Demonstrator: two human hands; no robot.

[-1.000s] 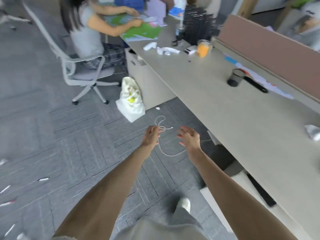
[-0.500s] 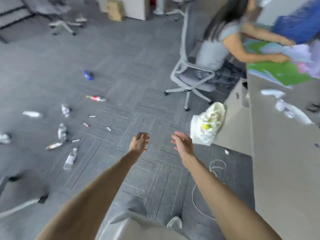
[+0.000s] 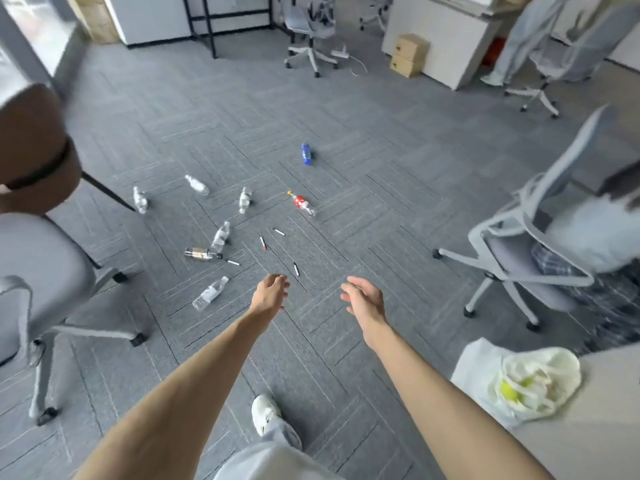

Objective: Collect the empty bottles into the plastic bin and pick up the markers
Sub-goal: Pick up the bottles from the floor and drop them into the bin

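Right now both hands are empty: left hand (image 3: 270, 292) and right hand (image 3: 363, 299) are held out over the carpet (image 3: 381, 202), fingers loose and spread, gripping nothing.

Task stuff lies scattered mid-floor, all on its side. The nearest clear bottle (image 3: 210, 293) is just left of the left hand. A brown-label bottle (image 3: 202, 253) and another clear one (image 3: 220, 236) sit beyond it, v. close together; can't tell if touching. The red-label bottle (image 3: 301, 203) and blue bottle (image 3: 306, 154) lie further out, w/ three more clear ones toward the far left. The closest marker (image 3: 296, 269) is just ahead of the left hand; other markers (image 3: 263, 243) are near it. The plastic bin isn't in view.

Handling, as a guess: the bottles are prob. thin empty plastic, so v. light, crushable and apt to roll if nudged. Wrap them round the mid body or take them by the neck. Markers are stiff, slim and flat on the pile, so pinch mid-barrel w/ fingertips.

Room: open carpet btwn the grey chair (image 3: 34, 271) at the left edge and the occupied chair (image 3: 512, 258) on the right. Both have legs and casters sticking out. A white bag (image 3: 540, 382) sits at the near right corner.
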